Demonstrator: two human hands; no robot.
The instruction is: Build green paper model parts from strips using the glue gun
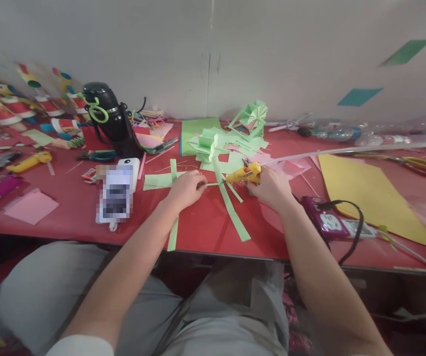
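I've got the left hand [187,189] pinching the flimsy green paper strip [213,184] near its end, right hand [268,190] closed round the glue gun [243,174] handle

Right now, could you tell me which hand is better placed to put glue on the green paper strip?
Right, probably. The right hand grips the yellow glue gun, and its nozzle points at the green paper strip, which the left hand pinches and holds in place.

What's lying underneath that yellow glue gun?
Light green paper strips lie crossed on the red table beneath the glue gun. The right hand gripping it covers whatever lies directly under its handle; the left hand pinches a thin strip.
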